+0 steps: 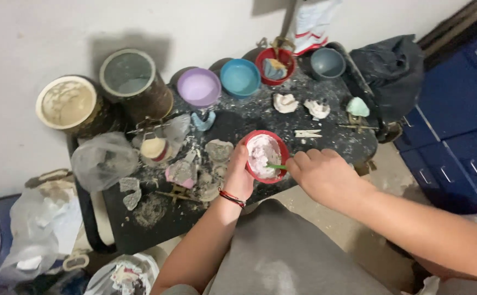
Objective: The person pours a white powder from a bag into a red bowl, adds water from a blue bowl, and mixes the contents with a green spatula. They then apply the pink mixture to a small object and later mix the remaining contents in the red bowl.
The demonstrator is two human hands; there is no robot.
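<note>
Looks like the mixing step: left hand (239,176) steadies the red bowl (265,156) of pale paste at the desk's (140,229) near edge, right hand (326,176) fingers pinched on a green spatula (276,166). Next up probably calls for steady stirring without tipping the bowl.

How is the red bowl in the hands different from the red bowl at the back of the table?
The near red rubber bowl holds pale pinkish-white paste; the far red bowl holds a grey-blue lump. The near one is gripped by the left hand while the right hand works a green-handled tool in it; the far one stands untouched. The near one looks tipped toward the person; the far one sits level. Both are round, red and open-topped.
</note>
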